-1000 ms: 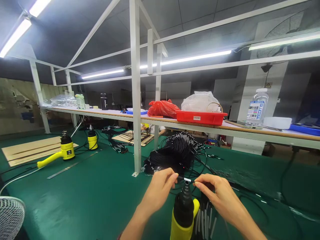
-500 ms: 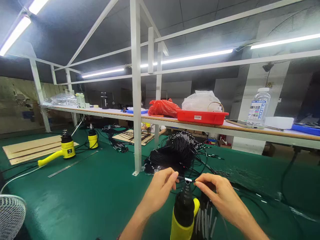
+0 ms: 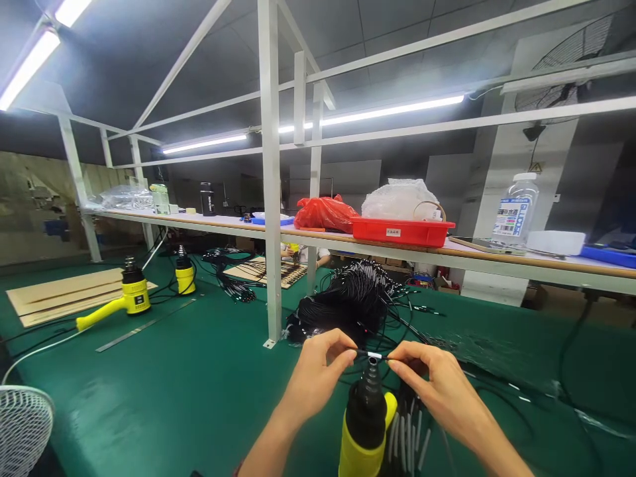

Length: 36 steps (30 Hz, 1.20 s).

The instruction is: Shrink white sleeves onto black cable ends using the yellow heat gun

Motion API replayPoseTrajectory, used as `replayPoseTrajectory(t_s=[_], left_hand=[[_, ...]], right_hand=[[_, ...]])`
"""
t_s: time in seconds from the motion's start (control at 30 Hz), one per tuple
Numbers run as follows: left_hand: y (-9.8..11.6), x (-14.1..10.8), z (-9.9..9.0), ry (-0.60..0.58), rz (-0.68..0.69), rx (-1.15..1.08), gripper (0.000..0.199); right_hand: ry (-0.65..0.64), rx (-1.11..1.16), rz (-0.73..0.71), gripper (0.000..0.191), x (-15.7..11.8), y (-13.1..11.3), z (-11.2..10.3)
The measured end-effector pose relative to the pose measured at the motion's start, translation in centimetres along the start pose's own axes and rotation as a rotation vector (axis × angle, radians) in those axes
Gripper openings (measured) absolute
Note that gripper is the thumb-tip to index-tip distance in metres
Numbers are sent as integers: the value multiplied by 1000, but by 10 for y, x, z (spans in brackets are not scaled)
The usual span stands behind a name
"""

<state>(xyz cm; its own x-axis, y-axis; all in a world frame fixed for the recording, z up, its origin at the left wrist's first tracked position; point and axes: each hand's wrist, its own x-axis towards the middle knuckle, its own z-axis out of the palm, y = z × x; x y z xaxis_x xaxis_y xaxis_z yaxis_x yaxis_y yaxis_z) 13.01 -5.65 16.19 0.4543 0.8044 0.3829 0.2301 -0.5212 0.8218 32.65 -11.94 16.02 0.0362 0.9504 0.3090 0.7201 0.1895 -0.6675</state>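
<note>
My left hand (image 3: 322, 371) pinches a thin black cable on one side of a white sleeve (image 3: 374, 356). On the other side, my right hand (image 3: 432, 377) pinches the same cable between thumb and fingertips. Directly below the sleeve, the black stepped nozzle of a yellow heat gun (image 3: 365, 424) points upward, very close to it. Whether the sleeve touches the nozzle, I cannot tell. Grey tubes (image 3: 410, 430) lie in a bunch beside the heat gun. Behind my hands sits a big heap of black cables (image 3: 342, 305).
Two more yellow heat guns, one nearer (image 3: 134, 291) and one farther (image 3: 184, 275), stand at left near a metal ruler (image 3: 144, 326). A white post (image 3: 271, 199) carries the shelf, which holds a red tray (image 3: 402, 232) and a bottle (image 3: 515, 212). Someone's arm shows behind.
My left hand's fingers have shifted and its thumb now sits a little lower on the cable. The white sleeve stays just over the nozzle. My right hand has hardly moved.
</note>
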Motion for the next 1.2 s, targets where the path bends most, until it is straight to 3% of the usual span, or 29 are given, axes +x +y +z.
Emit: replayPoseTrajectory(t_s=[0.33,0.6,0.97,1.2], left_hand=[[-1,-2,-1,32,21,43,9],[0,-5,-3,-57,20,156,44],[0,-4,2,25,51,67,16],[-1,-3,4,48,24,204,48]], right_hand=[[-8,31,16,27,1,2,0],[-25,10,-18,36,-4,-6,-1],[98,10,-26,21,0,-3,8],[9,-113,-9,45,-3,-1,5]])
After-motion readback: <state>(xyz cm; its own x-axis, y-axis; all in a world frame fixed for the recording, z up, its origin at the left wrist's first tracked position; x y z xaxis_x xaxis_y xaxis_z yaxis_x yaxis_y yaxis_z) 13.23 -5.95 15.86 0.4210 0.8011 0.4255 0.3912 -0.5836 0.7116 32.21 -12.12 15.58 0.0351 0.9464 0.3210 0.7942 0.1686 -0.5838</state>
